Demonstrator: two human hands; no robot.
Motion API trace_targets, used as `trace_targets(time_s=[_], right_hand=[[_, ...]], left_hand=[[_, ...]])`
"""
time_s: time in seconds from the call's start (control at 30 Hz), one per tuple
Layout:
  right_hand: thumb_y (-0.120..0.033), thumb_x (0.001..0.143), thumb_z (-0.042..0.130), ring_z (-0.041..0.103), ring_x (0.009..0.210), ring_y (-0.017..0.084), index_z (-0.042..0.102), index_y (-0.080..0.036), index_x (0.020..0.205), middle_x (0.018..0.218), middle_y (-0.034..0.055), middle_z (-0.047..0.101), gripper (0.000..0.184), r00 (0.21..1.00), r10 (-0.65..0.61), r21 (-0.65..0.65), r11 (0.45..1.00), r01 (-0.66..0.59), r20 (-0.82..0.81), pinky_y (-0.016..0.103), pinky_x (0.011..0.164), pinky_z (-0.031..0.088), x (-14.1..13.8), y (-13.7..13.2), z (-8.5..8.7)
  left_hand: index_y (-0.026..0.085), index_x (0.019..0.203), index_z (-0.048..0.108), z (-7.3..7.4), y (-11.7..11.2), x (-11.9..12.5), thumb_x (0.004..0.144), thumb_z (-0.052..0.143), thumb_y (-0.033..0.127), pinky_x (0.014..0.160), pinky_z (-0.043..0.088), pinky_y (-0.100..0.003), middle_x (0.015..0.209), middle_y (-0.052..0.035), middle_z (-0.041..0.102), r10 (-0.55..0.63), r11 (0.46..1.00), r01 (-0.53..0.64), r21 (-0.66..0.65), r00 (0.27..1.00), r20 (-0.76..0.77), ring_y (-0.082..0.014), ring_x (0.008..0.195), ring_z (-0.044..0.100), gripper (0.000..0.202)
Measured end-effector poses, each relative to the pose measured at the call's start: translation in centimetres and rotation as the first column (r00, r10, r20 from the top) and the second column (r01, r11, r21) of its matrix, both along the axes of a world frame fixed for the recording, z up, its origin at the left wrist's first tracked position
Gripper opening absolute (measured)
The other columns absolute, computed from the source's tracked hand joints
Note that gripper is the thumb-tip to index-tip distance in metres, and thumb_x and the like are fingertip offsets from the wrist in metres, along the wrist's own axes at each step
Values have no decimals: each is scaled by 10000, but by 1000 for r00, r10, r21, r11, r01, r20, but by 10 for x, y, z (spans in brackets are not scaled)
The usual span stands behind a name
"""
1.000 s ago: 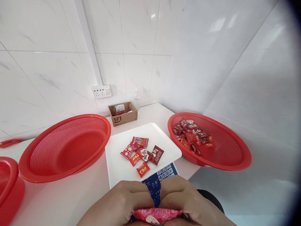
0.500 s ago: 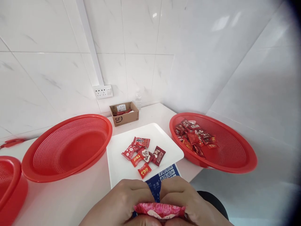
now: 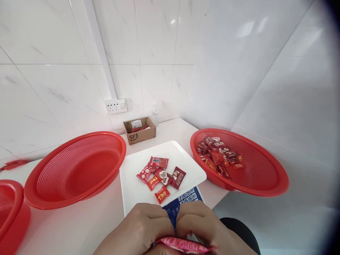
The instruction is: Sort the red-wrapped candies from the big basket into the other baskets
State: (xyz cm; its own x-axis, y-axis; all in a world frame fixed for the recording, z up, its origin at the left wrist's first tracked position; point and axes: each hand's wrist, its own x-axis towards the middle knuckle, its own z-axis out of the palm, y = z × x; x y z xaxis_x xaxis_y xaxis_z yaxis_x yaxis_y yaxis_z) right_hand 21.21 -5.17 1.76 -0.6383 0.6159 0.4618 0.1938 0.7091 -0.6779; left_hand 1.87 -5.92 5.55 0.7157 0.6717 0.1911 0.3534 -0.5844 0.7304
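Observation:
At the bottom edge my left hand (image 3: 142,228) and my right hand (image 3: 205,226) are both closed side by side on a pink-red plastic packet (image 3: 184,245), pinching its top edge. Just beyond my knuckles a white scale tray (image 3: 132,191) carries several red wrapped candies (image 3: 160,173). The scale's blue keypad panel (image 3: 183,203) shows between the tray and my hands.
A red mesh basket (image 3: 265,177) at the right holds several red candies (image 3: 219,156). A large red basket (image 3: 74,170) stands at the left, with another red basket (image 3: 10,212) at the far left edge. A small cardboard box (image 3: 140,130) and a wall socket (image 3: 115,105) lie behind.
My hands and the packet have sunk slightly lower in view, the packet now flatter against the bottom edge. The view tilted up a little; nothing on the counter moved.

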Motion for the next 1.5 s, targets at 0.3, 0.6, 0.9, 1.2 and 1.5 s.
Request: trace_targets(time_s=[0.3,0.6,0.9,1.2,1.5], right_hand=[[-444,900,416,566,585,153,592,-192,755,637,18,601,340,882,-471,-82,880,467,-31,242,541,452,45,16,-11],[-617,778,398,659,865,338,684,-158,903,877,137,724,555,367,-907,6,376,927,208,405,683,525,125,64,-44],[-648,794,375,665,810,330,673,-167,867,837,139,722,570,405,-865,-20,418,908,295,392,643,516,129,64,-46],[-654,811,327,663,791,320,663,-178,861,825,128,721,586,385,-850,24,421,907,359,374,621,506,128,63,-45],[-619,818,353,666,824,291,688,-199,952,856,97,727,553,384,-849,31,423,906,363,330,614,500,130,67,-51]], left_hand=[[225,957,579,-21,14,-6,920,419,427,684,454,-238,941,-30,625,323,946,-313,86,935,-148,-152,823,583,260],[234,1098,620,-45,59,-7,881,498,256,994,404,-477,1322,-98,505,494,838,-301,456,775,-395,-295,1271,398,250],[190,1082,604,-53,79,4,885,493,292,1026,375,-468,1268,-112,543,531,813,-318,487,747,-399,-283,1258,418,248],[138,1207,500,-52,95,23,865,532,339,1057,328,-476,1329,-147,493,512,831,-323,453,761,-398,-310,1308,348,398],[162,1337,381,-61,114,29,914,401,324,1108,234,-480,1421,-114,409,487,863,-346,370,763,-424,-287,1364,251,454]])
